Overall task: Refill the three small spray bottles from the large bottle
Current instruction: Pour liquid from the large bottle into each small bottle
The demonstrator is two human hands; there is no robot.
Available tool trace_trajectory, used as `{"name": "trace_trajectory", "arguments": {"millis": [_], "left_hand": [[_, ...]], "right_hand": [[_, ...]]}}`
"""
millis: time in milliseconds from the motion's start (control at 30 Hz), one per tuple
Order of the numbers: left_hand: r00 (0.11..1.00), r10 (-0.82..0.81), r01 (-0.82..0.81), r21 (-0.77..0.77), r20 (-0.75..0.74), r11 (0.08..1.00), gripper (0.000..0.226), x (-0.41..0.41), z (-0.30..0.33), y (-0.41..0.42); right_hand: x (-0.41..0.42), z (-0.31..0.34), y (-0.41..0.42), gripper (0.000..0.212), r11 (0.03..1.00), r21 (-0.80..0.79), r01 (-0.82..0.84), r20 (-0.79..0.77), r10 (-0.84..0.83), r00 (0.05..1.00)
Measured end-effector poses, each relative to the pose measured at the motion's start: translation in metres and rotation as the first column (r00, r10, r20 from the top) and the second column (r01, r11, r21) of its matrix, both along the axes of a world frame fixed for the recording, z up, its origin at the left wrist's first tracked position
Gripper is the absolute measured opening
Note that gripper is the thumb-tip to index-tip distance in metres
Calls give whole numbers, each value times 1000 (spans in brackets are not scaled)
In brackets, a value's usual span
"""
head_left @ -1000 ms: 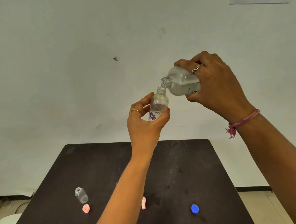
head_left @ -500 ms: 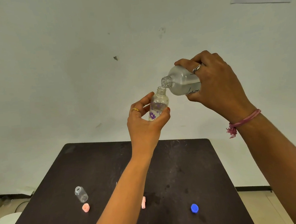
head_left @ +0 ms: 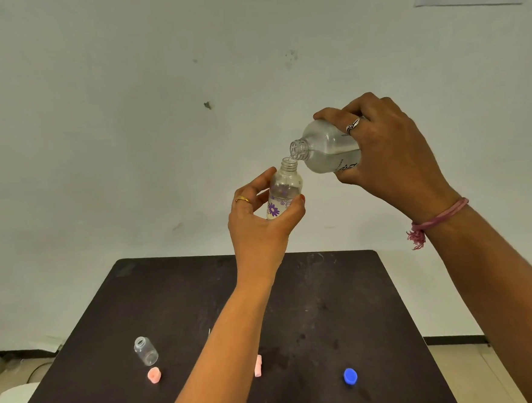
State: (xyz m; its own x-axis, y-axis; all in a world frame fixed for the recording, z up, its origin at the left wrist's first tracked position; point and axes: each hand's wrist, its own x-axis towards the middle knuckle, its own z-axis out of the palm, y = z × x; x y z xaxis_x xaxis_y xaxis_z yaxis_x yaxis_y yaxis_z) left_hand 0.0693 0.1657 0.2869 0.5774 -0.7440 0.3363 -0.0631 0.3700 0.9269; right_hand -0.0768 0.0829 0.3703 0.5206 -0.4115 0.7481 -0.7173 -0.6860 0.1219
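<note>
Head: pour unchanged; left hand (head_left: 261, 223) fingers grip small bottle (head_left: 284, 190); right hand (head_left: 390, 155) fingers grip large bottle (head_left: 327, 148).

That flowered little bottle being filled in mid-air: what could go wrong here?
The large bottle's mouth only just meets the flowered bottle's narrow neck, so liquid may well spill onto the dark table. Both hands, left and right, hold the bottles unsupported, so a wobble could break the alignment. Overfilling is possible too.
</note>
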Motion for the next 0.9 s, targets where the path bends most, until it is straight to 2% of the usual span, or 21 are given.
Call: {"name": "trace_trajectory", "arguments": {"millis": [900], "left_hand": [[1000, -6, 6, 9, 3, 1000, 50, -1, -1, -5]], "right_hand": [[0, -1, -6, 72, 1000, -2, 6, -18, -6, 1000]]}}
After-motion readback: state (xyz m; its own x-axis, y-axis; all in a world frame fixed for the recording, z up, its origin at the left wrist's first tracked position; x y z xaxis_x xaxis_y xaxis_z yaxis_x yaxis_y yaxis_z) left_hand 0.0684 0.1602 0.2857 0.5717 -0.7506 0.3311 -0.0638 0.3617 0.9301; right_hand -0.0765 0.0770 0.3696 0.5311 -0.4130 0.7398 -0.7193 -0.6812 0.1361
